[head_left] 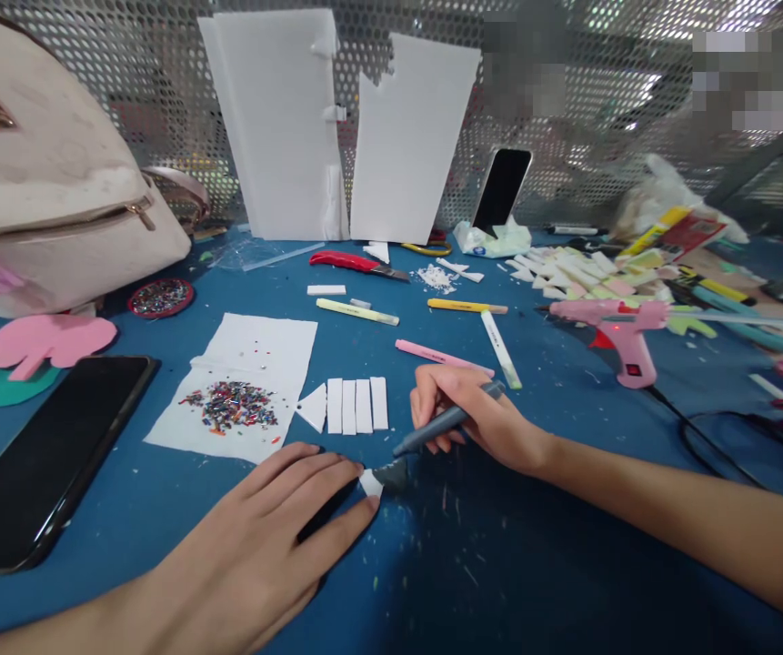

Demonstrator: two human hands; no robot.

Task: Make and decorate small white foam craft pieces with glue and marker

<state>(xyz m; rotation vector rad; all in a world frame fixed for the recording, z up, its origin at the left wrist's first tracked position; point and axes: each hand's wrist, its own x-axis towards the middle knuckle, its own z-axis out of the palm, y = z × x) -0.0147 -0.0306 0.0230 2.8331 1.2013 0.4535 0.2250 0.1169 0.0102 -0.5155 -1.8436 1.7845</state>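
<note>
your left hand (275, 528) lies flat and open on the blue table (500, 564), fingertips pinning a small foam piece (381, 479), part white, part grey. your right hand (473, 414) is curled around a grey marker (446, 420), its tip just above that piece.

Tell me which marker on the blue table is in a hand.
The grey marker, gripped by the right hand. The yellow, orange, pink and white markers lie untouched.
</note>
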